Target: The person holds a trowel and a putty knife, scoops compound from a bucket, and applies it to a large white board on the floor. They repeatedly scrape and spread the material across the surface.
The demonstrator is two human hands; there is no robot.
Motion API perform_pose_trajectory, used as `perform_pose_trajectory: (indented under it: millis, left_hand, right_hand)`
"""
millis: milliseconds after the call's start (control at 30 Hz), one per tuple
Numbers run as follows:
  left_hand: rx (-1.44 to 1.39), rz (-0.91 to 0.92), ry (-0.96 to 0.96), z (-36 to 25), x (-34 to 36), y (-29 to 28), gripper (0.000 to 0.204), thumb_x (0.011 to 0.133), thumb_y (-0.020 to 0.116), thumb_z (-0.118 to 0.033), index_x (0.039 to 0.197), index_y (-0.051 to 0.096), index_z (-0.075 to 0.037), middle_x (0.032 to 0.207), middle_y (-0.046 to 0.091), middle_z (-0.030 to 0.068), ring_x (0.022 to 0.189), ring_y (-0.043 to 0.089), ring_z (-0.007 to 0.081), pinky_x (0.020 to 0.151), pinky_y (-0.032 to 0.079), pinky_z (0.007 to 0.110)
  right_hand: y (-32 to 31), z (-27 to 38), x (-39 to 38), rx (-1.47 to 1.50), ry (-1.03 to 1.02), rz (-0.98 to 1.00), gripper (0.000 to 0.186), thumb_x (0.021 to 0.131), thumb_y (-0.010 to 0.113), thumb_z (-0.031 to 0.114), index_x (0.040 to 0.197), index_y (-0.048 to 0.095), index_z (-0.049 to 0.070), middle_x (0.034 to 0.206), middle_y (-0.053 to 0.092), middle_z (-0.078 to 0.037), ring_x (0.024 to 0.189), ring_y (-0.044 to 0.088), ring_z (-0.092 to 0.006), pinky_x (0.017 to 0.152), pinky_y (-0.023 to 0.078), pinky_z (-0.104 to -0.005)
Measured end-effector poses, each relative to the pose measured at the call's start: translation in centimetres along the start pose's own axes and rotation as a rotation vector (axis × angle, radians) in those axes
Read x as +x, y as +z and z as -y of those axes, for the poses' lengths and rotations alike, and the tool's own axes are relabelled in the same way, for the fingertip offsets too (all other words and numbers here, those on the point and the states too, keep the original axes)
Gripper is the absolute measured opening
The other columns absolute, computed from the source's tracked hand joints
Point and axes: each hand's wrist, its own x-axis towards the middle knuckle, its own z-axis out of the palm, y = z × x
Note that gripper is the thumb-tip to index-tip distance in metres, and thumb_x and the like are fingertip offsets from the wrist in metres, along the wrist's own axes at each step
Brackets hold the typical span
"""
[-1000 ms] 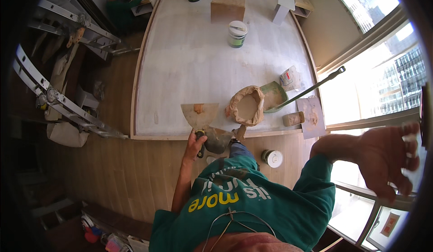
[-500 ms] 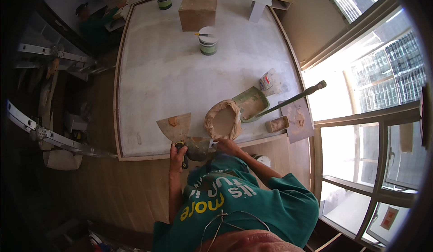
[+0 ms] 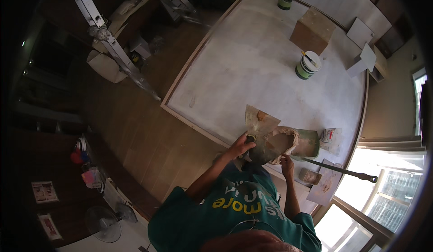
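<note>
My left hand (image 3: 244,144) is wrapped round the dark handle of a wide putty knife (image 3: 264,120). Its stained blade points away from me, over the white platform's near edge. Just beneath that hand sits a dark grey, stained piece (image 3: 260,154) whose kind I cannot make out. Beside it stands an open paper bag (image 3: 294,139) of pale powder, its rim crumpled and rolled outward. With fingers closed, my right hand (image 3: 287,165) is at the bag's near rim; what it pinches is too small to tell.
Right of the bag lie a green tray (image 3: 315,152), a long dark handle (image 3: 347,171), a small tub (image 3: 310,176) and a plastic packet (image 3: 330,135). Farther off are a lidded bucket (image 3: 304,71) with a brush and a wooden box (image 3: 313,30). A ladder (image 3: 118,49) stands left.
My view has swung to the left, so the platform appears turned and a fan shows at lower left. The putty knife is now closer to the bag. My right hand remains near the rim.
</note>
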Motion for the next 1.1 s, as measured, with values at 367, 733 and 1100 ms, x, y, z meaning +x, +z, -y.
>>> perform_pose_trajectory:
  millis: [367,733,1100]
  left_hand:
    - [-0.099,-0.229,0.067,0.0,-8.0,-9.1,0.046,0.089,0.063,-0.011,0.132,0.048,-0.005,0.101,0.051,-0.0025,0.089,0.048,0.0075,0.079,0.043,0.024]
    - [-0.052,-0.368,0.027,-1.4,-16.4,-17.3,0.042,0.089,0.064,-0.013,0.126,0.049,-0.005,0.102,0.053,0.0001,0.09,0.05,0.01,0.079,0.044,0.026]
    - [0.021,-0.197,0.228,-4.8,-12.5,-14.0,0.057,0.085,0.063,-0.014,0.138,0.044,-0.003,0.124,0.054,0.0074,0.114,0.05,0.0177,0.1,0.04,0.032]
  right_hand:
    - [8.8,5.3,2.1,-0.11,-0.256,0.152,0.033,0.094,0.052,0.018,0.123,0.063,0.005,0.087,0.072,-0.015,0.078,0.071,-0.0244,0.074,0.054,-0.0365]
    - [20.9,10.0,-0.8,-0.073,-0.281,0.308,0.039,0.089,0.058,0.023,0.124,0.062,0.007,0.097,0.071,-0.021,0.086,0.071,-0.0321,0.078,0.054,-0.0405]
    - [5.3,21.7,-2.5,-0.084,-0.412,-0.674,0.069,0.088,0.072,0.027,0.147,0.041,0.01,0.134,0.05,-0.02,0.119,0.054,-0.0354,0.099,0.044,-0.0475]
